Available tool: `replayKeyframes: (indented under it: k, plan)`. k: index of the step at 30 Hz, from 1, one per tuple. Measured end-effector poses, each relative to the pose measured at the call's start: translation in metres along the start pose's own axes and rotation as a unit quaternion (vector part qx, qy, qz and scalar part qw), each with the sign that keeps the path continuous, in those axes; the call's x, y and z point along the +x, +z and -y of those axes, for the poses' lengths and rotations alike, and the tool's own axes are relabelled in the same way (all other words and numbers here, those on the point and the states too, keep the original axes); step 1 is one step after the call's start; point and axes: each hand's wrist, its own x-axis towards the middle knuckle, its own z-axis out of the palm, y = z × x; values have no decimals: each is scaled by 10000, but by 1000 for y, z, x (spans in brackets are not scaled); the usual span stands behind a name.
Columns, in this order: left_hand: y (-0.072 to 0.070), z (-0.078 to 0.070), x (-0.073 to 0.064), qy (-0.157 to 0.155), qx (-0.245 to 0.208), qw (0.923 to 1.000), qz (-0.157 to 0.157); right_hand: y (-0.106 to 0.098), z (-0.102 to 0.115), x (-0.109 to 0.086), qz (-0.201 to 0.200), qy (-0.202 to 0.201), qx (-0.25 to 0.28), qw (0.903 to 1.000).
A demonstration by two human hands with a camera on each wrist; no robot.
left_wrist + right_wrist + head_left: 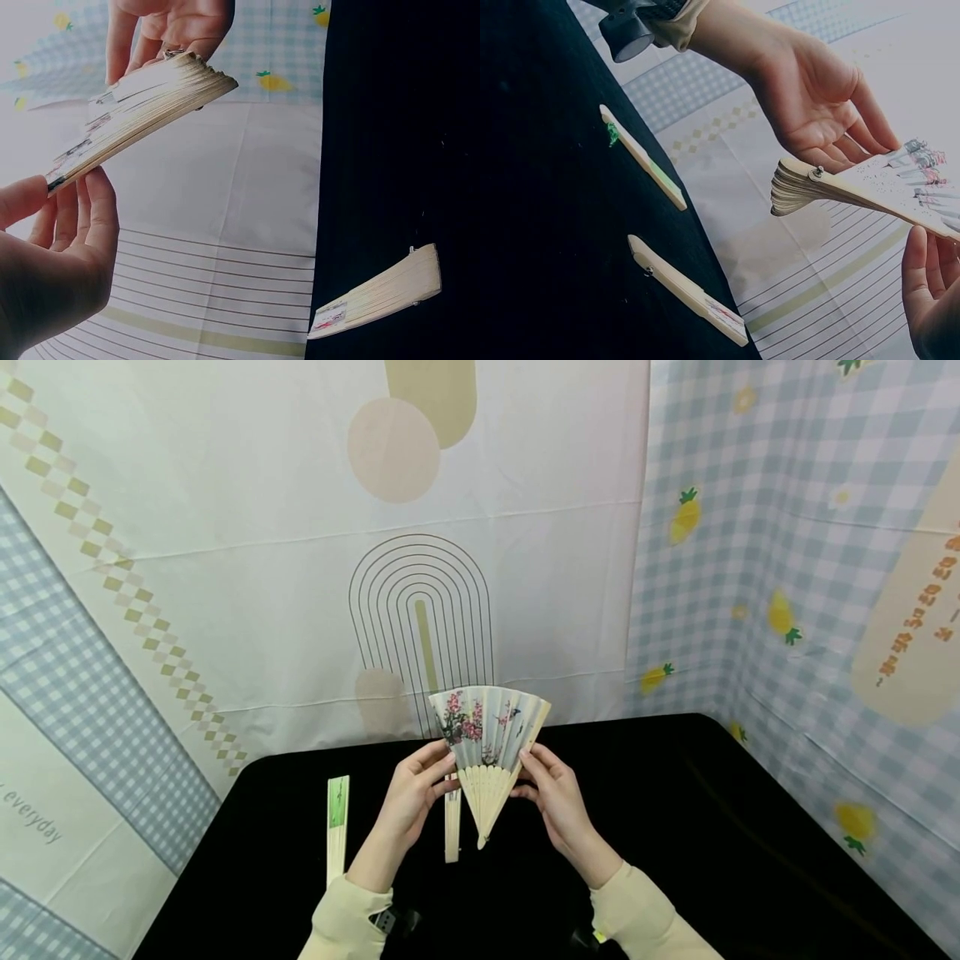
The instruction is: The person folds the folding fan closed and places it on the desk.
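Observation:
A partly spread folding fan [495, 727] with pink blossoms on a pale blue-grey leaf and light wooden ribs is held up above the table, its pivot end pointing down. My left hand [416, 789] pinches its left edge between thumb and fingers. At the opposite edge, my right hand [555, 793] pinches the outer rib the same way. In the left wrist view the ribs of the fan [150, 109] bunch together near the pivot. Behind the left fingers, a second folding fan [452, 835] lies folded on the table, partly hidden.
A folded fan with a green leaf [337, 827] lies on the black tabletop [660, 843], left of my left forearm. A green tassel [613, 135] shows beside it in the right wrist view. Printed cloth [555, 568] hangs behind the table.

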Motion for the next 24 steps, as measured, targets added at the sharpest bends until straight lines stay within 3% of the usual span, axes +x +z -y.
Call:
replayKeyframes:
  k: [24]
  plan:
    - [1,3,2,-191,304,9993,34,2,-4,0,40,146,-12,9999]
